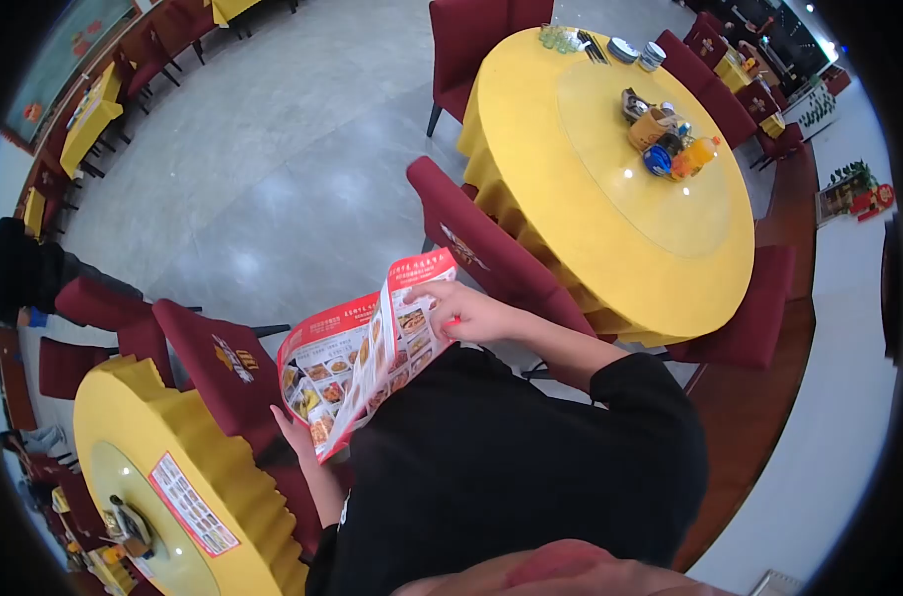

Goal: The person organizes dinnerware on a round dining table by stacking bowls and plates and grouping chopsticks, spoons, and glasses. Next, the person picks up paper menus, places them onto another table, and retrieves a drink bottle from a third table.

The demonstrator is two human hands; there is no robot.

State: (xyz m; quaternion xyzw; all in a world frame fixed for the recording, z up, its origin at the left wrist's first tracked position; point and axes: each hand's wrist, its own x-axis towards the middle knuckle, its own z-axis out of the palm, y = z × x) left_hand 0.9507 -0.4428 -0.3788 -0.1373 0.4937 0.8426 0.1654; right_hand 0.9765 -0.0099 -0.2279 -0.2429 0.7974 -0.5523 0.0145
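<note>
A red-edged menu [332, 370] with rows of food photos lies open in front of my black shirt, its middle page lifted and curved. My left hand [295, 435] holds the lower left edge of the menu, with part of the fingers hidden behind it. On the right side, my right hand [456, 306] grips the page, its index finger stretched across the printed photos and its thumb lower down.
At upper right stands a round yellow table [521, 129] with bottles, plates and glasses. Another yellow table [124, 397] at lower left bears a printed sheet [193, 504]. Dark red chairs [491, 238] surround both. A person in dark clothes [19, 268] is at far left.
</note>
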